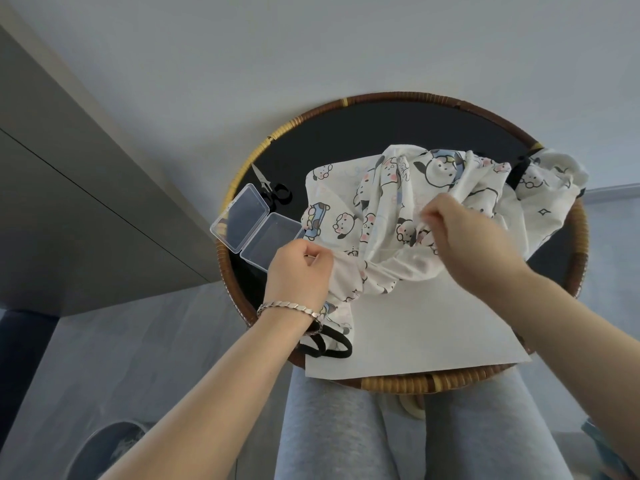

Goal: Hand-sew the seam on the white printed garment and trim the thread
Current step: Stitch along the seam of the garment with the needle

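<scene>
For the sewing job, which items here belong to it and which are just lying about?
Belongs to the job:
white cartoon-printed garment, gripped by left hand and right hand
small black-handled scissors
open clear plastic case

Just lying about:
white paper sheet
round wicker-rimmed black table

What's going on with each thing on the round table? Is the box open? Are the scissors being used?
Clear plastic box: open, lid flat.
Scissors: closed, lying untouched behind the box.
White printed garment: bunched up, held by both hands.
Left hand: shut on the garment.
Right hand: pinching the garment.
White paper sheet: flat under the garment.
</scene>
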Action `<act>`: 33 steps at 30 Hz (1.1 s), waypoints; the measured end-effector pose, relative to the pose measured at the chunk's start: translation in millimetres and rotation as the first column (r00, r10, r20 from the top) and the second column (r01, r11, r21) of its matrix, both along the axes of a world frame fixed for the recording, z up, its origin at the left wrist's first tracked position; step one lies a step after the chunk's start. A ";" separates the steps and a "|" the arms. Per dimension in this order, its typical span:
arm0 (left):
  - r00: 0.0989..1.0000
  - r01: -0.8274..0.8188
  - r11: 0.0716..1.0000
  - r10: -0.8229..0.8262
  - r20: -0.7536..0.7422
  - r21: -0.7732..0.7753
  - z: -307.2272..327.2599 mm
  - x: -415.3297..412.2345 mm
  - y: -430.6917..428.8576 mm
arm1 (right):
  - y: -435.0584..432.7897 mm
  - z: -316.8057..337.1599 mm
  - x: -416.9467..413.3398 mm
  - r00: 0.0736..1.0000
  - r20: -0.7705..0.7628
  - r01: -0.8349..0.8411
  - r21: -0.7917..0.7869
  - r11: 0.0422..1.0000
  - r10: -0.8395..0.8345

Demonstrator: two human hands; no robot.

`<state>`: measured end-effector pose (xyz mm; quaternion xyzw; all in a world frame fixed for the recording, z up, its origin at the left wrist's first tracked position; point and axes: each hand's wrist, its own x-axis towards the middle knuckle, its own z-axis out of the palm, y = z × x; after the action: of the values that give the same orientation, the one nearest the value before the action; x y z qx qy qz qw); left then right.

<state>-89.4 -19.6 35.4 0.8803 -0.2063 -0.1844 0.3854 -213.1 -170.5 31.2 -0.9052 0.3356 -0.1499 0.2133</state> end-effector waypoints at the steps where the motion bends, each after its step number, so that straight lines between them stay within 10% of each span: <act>1: 1.000 0.004 1.000 -0.004 -0.006 -0.004 -0.1 0.4 0.8 | -4.0 3.0 -0.8 0.996 0.021 0.085 -0.062 0.994 -0.084; 11: 0.989 0.147 0.977 -0.149 -0.002 -0.156 9.2 -9.3 7.2 | 42.4 4.9 19.0 0.979 0.063 -0.203 0.406 0.891 0.194; 22: 0.982 0.162 0.984 -0.153 0.108 -0.079 4.0 -8.3 7.6 | 50.2 13.1 1.8 0.989 0.094 -0.144 0.365 0.920 0.118; 33: 0.987 0.124 0.975 -0.141 -0.081 -0.184 15.1 -11.8 16.3 | 75.2 20.8 0.1 0.954 0.260 -0.122 0.790 0.601 -0.147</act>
<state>-101.2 -3.3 50.5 0.8169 -0.2622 -0.2315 0.4586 -213.0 -95.3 52.0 -0.6782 0.3370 -0.1204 0.6418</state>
